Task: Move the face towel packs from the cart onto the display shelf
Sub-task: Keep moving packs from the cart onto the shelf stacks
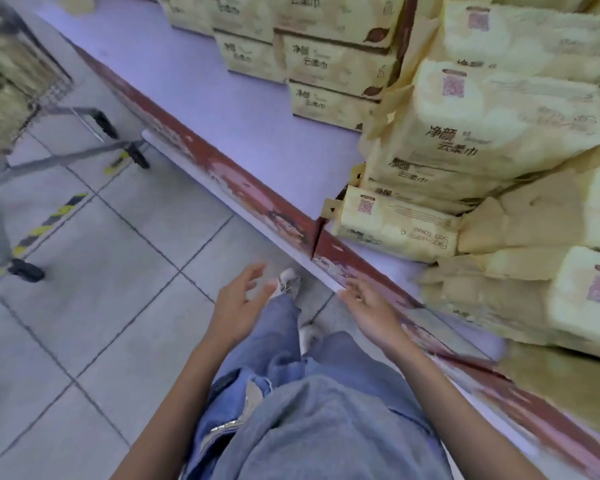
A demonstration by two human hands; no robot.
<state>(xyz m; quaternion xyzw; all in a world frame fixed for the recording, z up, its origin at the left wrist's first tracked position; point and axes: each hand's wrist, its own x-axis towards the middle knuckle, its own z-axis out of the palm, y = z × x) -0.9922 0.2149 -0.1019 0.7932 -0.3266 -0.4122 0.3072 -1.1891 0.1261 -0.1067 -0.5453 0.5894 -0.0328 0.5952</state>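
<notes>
Cream-yellow face towel packs (pixel 499 133) are stacked on the pale display shelf (pixel 250 109) at the right, with one pack (pixel 399 226) lying flat near the shelf's red front edge. More packs (pixel 326 60) stand in a row at the back. The wire cart (pixel 18 81) at the upper left holds blurred yellowish packs. My left hand (pixel 238 301) hangs over the floor with fingers spread, holding nothing. Just in front of the shelf edge, my right hand (pixel 369 306) is stretched out with straight fingers and is empty too.
The shelf's red front edge (pixel 243 188) runs diagonally from upper left to lower right. Grey cart legs with black wheels (pixel 26 270) stand on the tiled floor (pixel 118 289) at the left. Yellow-black tape marks the floor. My legs and shoes are below the hands.
</notes>
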